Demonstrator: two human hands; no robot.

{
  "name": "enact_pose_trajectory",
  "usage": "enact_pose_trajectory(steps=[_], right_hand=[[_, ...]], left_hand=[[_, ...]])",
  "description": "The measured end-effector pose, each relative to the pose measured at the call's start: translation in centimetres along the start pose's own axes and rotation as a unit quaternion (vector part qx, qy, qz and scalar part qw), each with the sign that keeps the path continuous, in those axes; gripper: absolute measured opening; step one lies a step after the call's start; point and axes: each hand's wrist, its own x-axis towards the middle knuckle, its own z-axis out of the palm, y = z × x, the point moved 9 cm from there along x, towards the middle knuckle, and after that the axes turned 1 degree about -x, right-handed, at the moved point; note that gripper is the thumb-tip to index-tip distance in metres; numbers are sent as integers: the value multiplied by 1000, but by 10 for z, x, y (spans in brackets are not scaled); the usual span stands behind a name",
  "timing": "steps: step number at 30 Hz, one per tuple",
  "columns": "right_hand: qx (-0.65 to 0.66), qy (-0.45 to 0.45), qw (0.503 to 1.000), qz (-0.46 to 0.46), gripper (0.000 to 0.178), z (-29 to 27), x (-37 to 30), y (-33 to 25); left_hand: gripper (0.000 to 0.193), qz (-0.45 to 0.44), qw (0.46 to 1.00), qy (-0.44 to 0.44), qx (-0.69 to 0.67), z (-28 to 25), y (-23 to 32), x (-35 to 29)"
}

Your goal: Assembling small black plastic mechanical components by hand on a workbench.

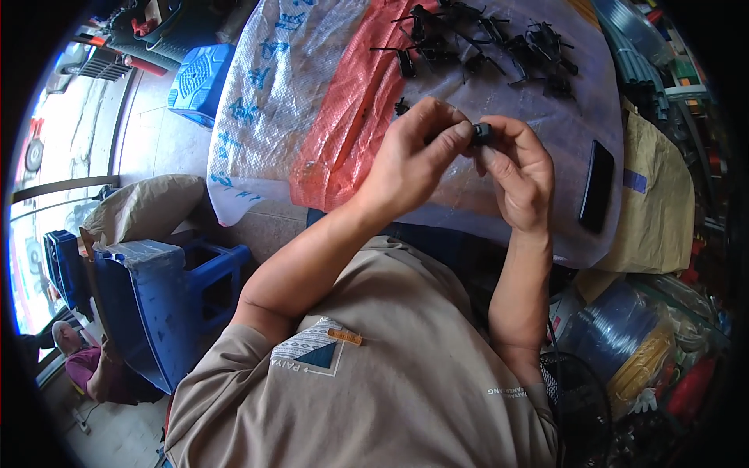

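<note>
Over the near part of the covered table, my two hands meet around a small black plastic part (482, 134). My left hand (425, 152) pinches it between thumb and forefinger from the left. From the right, my right hand (519, 168) grips it with thumb and fingers, the lower fingers curled. Much of the part is hidden by my fingertips, so its exact kind does not show. Just left of my left hand's knuckles lies a tiny black piece (401, 107). Farther back, several black plastic parts with thin arms (484, 47) lie in a loose pile.
A white and red woven plastic sheet (273, 109) covers the table. A black phone (597, 187) lies at its right edge, beside a tan sack (655, 195). Blue stools (204, 78) and a blue bin (148, 304) stand left. A person (90, 363) is at the lower left.
</note>
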Motion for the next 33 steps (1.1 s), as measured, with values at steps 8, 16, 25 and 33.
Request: enact_pose_trajectory(steps=[8, 16, 25, 33], right_hand=[[-122, -49, 991, 26, 13, -14, -7, 2], [-159, -83, 981, 74, 8, 2, -8, 2], [-355, -67, 932, 6, 27, 1, 53, -2], [-601, 41, 771, -206, 14, -19, 88, 9]], left_hand=[[28, 18, 977, -139, 159, 9, -4, -4], [32, 107, 900, -184, 380, 14, 14, -5], [31, -134, 989, -55, -16, -33, -10, 11], [17, -182, 938, 35, -291, -63, -21, 20]])
